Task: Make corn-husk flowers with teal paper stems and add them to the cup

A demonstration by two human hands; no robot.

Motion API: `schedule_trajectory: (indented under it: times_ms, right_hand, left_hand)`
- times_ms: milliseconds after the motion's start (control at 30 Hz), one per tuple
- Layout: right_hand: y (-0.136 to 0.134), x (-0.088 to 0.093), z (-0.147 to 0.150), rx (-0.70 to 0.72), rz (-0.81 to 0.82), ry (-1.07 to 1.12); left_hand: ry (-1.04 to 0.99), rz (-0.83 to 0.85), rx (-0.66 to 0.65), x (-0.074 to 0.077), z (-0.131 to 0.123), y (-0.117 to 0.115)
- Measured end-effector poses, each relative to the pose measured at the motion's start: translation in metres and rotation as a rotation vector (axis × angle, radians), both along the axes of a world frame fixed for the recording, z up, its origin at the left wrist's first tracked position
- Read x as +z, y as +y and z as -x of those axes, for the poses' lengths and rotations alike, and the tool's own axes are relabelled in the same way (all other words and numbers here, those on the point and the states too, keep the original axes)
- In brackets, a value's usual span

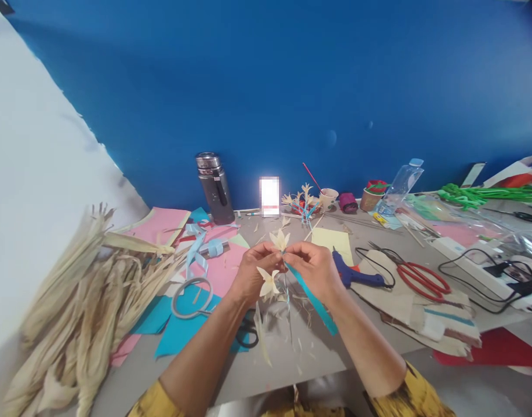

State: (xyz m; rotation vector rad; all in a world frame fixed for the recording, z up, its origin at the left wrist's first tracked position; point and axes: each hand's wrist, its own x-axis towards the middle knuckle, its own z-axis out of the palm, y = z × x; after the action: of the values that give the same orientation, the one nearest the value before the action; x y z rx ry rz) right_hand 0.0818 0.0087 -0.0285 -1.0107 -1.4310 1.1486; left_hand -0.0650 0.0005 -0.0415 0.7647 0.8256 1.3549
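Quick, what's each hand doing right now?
Left hand: closed, pinching the upper pale flower near its base.
Right hand: closed, holding the blue strip.

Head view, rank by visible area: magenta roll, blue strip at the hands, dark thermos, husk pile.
Largest to smallest:
1. husk pile
2. dark thermos
3. blue strip, long but narrow
4. magenta roll

Apparent size only; the roll sits farther back than the strip.
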Motion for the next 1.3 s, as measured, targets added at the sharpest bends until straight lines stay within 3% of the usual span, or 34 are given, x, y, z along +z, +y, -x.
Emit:
schedule_trajectory:
  times_ms: [100,267,533,633,833,933,1133,1300]
  right_hand:
    - [-0.006,0.004,0.000,-0.053,-0.061,-0.088]
    - [-0.011,0.001,0.001,-0.122,-0.182,-0.208]
    - [-0.016,-0.007,0.007,-0.164,-0.384,-0.306]
    - [-0.015,-0.005,0.007,-0.134,-0.274,-0.177]
    - [-0.002,-0.006,0.004,0.004,0.200,0.320]
    - [0.003,-0.007,0.004,0.090,0.343,0.443]
    - [0.003,-0.006,0.001,0.111,0.322,0.385]
    - [0.002,-0.008,0.001,0.037,0.154,0.238]
  left_hand:
    - [0.031,-0.059,0.049,0.001,-0.002,-0.002]
    - [0.285,-0.178,0.175,0.002,-0.004,-0.005]
    - [0.495,-0.186,0.285,0.000,-0.007,-0.006]
    - [0.501,-0.173,0.296,0.003,-0.005,-0.005]
    - [0.318,-0.162,0.205,0.000,0.001,-0.002]
    - [0.250,-0.146,0.150,-0.002,0.000,-0.003]
    - [0.285,-0.190,0.133,-0.004,-0.003,-0.005]
    - [0.437,-0.236,0.193,-0.002,-0.003,-0.006]
